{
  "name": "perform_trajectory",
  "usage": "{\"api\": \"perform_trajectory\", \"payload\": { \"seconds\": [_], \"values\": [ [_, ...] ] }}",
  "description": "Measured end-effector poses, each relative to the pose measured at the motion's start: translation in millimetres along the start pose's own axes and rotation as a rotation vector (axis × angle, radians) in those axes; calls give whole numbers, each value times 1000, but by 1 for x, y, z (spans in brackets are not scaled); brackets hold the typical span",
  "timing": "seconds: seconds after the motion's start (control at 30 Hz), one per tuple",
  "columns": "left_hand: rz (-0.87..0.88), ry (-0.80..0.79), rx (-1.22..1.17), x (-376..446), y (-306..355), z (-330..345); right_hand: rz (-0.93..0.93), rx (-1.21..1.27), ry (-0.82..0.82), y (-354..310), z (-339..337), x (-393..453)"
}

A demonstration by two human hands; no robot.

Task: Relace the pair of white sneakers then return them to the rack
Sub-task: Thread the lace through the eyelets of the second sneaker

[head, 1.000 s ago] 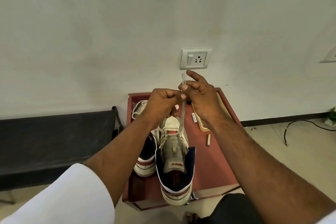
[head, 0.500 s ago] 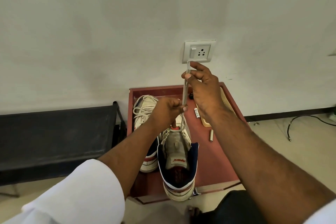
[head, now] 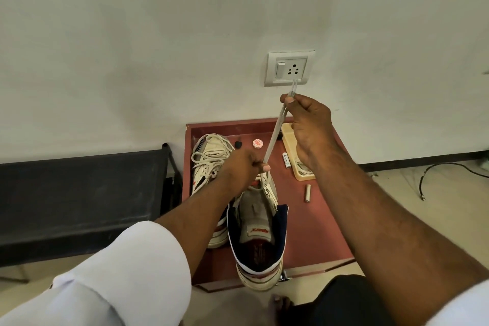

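Two white sneakers stand on a reddish-brown low table (head: 320,219). The nearer sneaker (head: 258,241) has a navy lining and its heel faces me. The other sneaker (head: 209,156) lies behind my left arm with loose laces on top. My right hand (head: 308,124) pinches the tip of a white lace (head: 275,135) and holds it taut, up toward the wall. My left hand (head: 244,167) pinches the same lace low down, just above the nearer sneaker's eyelets.
A wall socket (head: 289,69) sits right behind the lace tip. On the table lie two batteries (head: 307,192), a round red-white cap (head: 258,143) and a pale wooden tray (head: 296,156). A black bench (head: 79,193) stands left; a black cable (head: 444,169) runs on the floor at right.
My right hand has pulled the lace tip higher and to the right, drawing more lace out. My left hand has slid down toward the sneaker's eyelets.
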State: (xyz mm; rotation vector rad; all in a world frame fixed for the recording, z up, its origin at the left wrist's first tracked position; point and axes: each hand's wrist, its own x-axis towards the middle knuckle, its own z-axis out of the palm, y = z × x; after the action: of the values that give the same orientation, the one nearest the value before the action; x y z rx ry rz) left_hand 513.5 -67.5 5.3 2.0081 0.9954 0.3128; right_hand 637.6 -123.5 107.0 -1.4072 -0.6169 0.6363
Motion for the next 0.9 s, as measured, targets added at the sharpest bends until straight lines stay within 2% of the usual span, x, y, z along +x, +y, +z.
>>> {"api": "perform_trajectory", "payload": {
  "seconds": [0.1,0.2,0.33,0.47,0.57,0.73,0.9],
  "values": [
    [-37,60,-60,-2,-4,-1,227,-115,-106,25,-6,3],
    [-77,83,-122,4,-6,-3,429,-254,-143,70,-11,-14],
    [-107,103,-183,19,-15,-3,366,-234,-179,105,-16,-39],
    [-118,175,-259,21,-20,1,333,-151,-252,105,-13,-34],
    [-145,198,-285,22,-20,2,335,-184,-312,106,-10,-32],
    [-171,189,-308,19,-9,4,305,-224,-308,112,-3,-32],
    [-216,138,-370,19,0,-3,263,-159,-340,107,-2,-37]
  ]
}}
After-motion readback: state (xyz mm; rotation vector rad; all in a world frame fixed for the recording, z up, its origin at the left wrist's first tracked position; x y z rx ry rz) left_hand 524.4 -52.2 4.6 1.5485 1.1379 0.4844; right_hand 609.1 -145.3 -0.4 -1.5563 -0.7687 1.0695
